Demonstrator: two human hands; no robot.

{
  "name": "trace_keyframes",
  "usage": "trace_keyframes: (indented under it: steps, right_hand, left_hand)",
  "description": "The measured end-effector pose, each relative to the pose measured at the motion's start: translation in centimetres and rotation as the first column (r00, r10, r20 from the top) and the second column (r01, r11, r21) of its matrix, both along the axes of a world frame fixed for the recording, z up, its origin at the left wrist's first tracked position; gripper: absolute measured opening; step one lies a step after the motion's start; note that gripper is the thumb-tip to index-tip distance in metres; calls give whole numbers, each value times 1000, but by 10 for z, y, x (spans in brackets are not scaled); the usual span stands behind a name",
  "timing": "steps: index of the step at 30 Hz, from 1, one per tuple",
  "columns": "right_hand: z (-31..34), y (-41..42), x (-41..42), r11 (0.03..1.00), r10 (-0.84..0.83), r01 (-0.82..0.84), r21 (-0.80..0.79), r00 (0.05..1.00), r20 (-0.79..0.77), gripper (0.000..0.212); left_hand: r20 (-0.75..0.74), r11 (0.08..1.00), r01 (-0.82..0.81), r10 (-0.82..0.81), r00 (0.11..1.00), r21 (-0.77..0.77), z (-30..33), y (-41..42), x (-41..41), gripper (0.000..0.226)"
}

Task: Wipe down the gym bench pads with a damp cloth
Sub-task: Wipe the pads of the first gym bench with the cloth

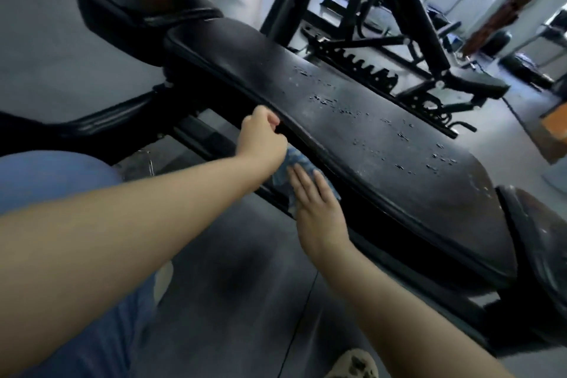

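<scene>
A long black bench pad [352, 120] runs diagonally from upper left to lower right, its top cracked and flaking. A second black pad [135, 6] sits beyond its far end, and another pad [540, 239] shows at the right edge. My left hand [260, 138] is curled with its fingers on the near side edge of the long pad. A blue cloth [294, 159] lies against that side edge, and my right hand [316, 209] presses flat on it with fingers extended. Most of the cloth is hidden under both hands.
Black steel frames and a toothed adjustment rack [362, 70] stand behind the bench. Grey rubber floor [239, 285] lies below. My blue-trousered knee [55, 175] is at the left, a patterned shoe [352, 365] at the bottom. More gym equipment stands at the far right.
</scene>
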State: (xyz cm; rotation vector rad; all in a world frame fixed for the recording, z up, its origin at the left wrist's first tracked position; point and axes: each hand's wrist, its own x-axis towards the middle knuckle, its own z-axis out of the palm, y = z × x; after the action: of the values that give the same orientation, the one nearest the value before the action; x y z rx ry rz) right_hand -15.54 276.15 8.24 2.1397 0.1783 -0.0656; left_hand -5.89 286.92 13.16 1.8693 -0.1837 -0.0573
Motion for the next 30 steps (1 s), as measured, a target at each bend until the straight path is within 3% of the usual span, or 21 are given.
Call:
trace_keyframes:
  steps: [3,5,7,9,11,13,15,19,22,25,27,30]
  right_hand:
    - [10,8,6,998,-6,10,69,999,-47,60]
    - [17,0,0,997,33,-28,71,997,-74,61]
    - [24,-8,-8,997,55,-50,54,994,-95,62]
    - [30,-15,-15,998,62,-59,34,991,-118,65]
    - [35,-25,-20,993,106,-99,60,987,-121,69]
    - [44,-27,-28,972,153,-138,187,986,-63,63]
    - [47,-37,-34,907,246,-252,338,967,61,44]
    - [58,-39,-32,806,255,-390,444,908,333,25]
    - [62,-37,-14,822,125,-332,462,898,423,27]
    - [62,-28,11,801,12,-289,524,883,469,32]
    - [64,-19,28,773,-41,-277,571,876,480,36]
    - [62,-10,51,758,-75,-260,598,877,475,35]
  left_hand:
    - [-393,970,-215,155,906,-112,-14,-5,-28,24]
    - [-584,949,-206,30,811,-237,-25,-12,-42,34]
    - [-714,867,-206,-214,667,-453,-23,-21,-54,36]
    - [-702,774,-197,-394,594,-601,-25,-32,-61,43]
    - [-654,753,-134,-450,608,-644,-33,-46,-64,51]
    - [-626,728,-112,-488,608,-677,-40,-56,-69,58]
    - [-629,706,-137,-504,592,-695,-41,-61,-70,58]
    - [-663,734,-197,-421,618,-650,-33,-69,-64,62]
    - [-613,819,-104,-330,718,-564,-25,-60,-56,62]
    - [-625,803,-230,-213,751,-550,-25,-56,-27,64]
    - [-655,801,-305,-139,742,-515,-22,-52,-1,67]
    - [-754,812,-382,-104,648,-441,-25,-46,33,71]
